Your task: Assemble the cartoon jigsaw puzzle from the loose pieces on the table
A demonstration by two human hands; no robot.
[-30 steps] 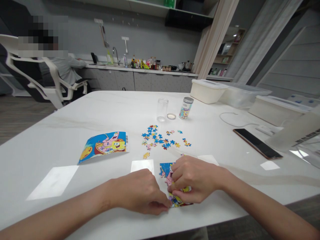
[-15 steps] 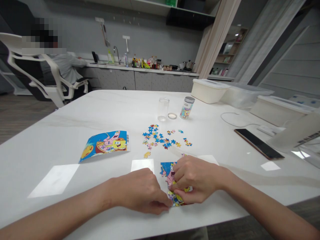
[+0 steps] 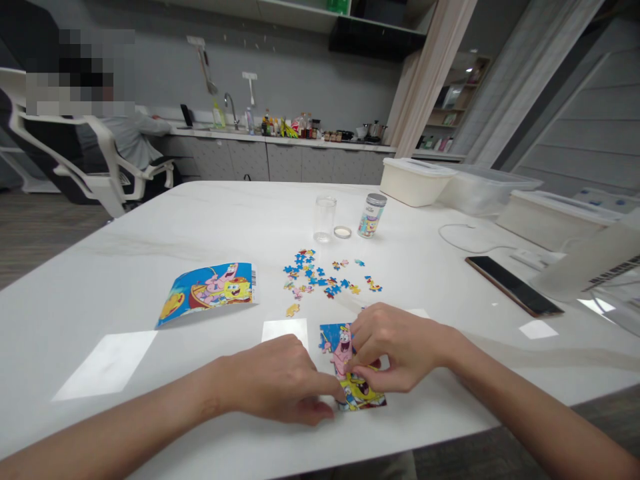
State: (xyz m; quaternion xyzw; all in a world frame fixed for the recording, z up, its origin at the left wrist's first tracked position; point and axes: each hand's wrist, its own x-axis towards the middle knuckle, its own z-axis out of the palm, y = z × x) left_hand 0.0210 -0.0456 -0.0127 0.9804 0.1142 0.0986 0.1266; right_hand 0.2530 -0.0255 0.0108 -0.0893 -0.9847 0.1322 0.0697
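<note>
Left hand, thumb and forefinger parted, touched the lower left of the puzzle, apparently steadying it; the right hand bent over it, whether pinching a piece unclear. Part-built, the puzzle lay flat near the white table's front edge, blue, pink and yellow, jagged at left.

Kitchen area with an office chair.
Faucet, bottles and steel pot line the rear counter, above grey cabinets.
</note>
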